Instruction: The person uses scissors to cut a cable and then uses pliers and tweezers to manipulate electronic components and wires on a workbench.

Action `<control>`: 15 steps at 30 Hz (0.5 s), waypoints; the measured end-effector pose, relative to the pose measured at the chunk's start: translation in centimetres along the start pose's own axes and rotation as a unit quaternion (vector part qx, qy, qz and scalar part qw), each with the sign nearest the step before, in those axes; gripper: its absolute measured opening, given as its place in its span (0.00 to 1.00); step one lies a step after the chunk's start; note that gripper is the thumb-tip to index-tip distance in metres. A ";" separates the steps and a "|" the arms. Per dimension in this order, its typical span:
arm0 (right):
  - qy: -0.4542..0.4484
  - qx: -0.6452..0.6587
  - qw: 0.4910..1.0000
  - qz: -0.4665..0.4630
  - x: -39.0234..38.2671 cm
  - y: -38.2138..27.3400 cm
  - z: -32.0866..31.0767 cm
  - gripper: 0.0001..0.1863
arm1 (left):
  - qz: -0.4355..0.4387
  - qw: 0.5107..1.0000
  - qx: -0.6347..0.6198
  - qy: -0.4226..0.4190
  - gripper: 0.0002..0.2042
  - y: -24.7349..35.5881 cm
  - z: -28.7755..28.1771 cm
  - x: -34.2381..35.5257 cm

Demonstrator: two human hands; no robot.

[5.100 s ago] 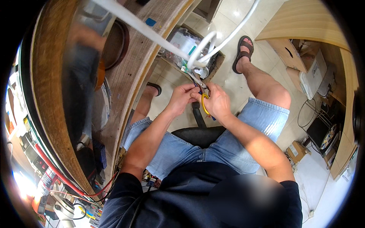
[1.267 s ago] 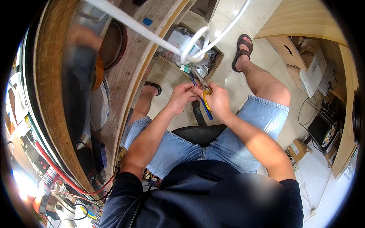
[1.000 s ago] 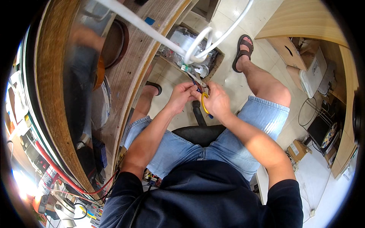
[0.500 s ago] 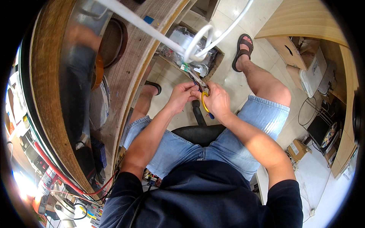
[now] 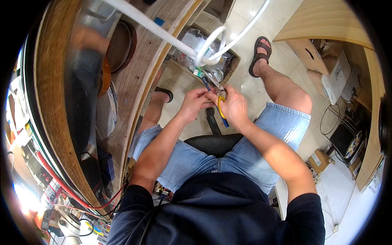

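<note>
Scissors with a yellow handle loop [image 5: 221, 108] are gripped in my right hand [image 5: 234, 107], their metal blades pointing away from me toward the bin. A slim dark-blue, pen-like stick [image 5: 206, 83] lies alongside the blades; a blue end also shows below my right hand, but I cannot tell if both belong to one piece. My left hand [image 5: 195, 103] is closed in a pinch, fingertips meeting those of the right beside the scissors. What the left pinches is too small and covered to make out. Both hands are held over the gap between my knees.
Beyond my hands a box [image 5: 232, 67] of clear plastic scraps sits on the tiled floor. A white looped tube [image 5: 200, 57] crosses above it. The wooden bench [image 5: 149, 53] runs along my left. Under my hands is the black seat [image 5: 212, 145]; a carton [image 5: 320, 160] stands at right.
The scissor blades have spread apart and swung slightly, and the blue stick's tip shows more plainly. Both hands stay in almost the same place.
</note>
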State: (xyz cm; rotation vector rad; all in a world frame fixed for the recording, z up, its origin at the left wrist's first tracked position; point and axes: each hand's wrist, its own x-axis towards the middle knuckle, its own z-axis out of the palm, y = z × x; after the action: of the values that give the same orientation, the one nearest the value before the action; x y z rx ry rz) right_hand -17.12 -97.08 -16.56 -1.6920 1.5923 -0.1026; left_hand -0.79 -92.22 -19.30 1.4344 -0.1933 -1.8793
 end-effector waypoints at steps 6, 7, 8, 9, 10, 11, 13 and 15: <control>-0.018 -0.039 0.998 -0.042 -0.4 0.3 0.4 0.36 | -0.009 1.000 0.000 0.004 0.10 -0.6 -0.7 0.3; -0.020 -0.037 0.998 -0.042 -0.4 0.2 0.3 0.36 | -0.008 1.000 -0.002 0.006 0.10 -0.6 -0.7 0.3; -0.021 -0.035 0.998 -0.041 -0.4 0.2 0.2 0.36 | -0.007 1.000 -0.001 0.005 0.10 -0.6 -0.7 0.3; -0.022 -0.033 0.998 -0.040 -0.4 0.1 0.1 0.36 | -0.006 1.000 0.000 0.004 0.10 -0.6 -0.7 0.3; -0.024 -0.032 0.998 -0.038 -0.4 0.1 0.1 0.36 | -0.006 1.000 0.001 0.003 0.10 -0.6 -0.8 0.3; -0.027 -0.031 0.998 -0.037 -0.3 0.2 0.1 0.36 | -0.009 1.000 0.005 0.002 0.10 -0.5 -0.7 0.3; -0.027 -0.029 0.999 -0.036 -0.3 0.2 0.1 0.35 | -0.017 1.000 0.014 0.001 0.10 -0.3 -0.5 0.2; -0.024 -0.027 0.999 -0.038 -0.3 0.1 0.0 0.34 | -0.017 1.000 0.022 -0.006 0.11 -0.5 -0.7 0.2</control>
State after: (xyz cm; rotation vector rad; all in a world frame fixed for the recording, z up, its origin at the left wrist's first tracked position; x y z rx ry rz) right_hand -17.26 -96.77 -16.47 -1.7848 1.5077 -0.0577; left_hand -0.45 -91.82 -20.00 1.4644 -0.2179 -1.9216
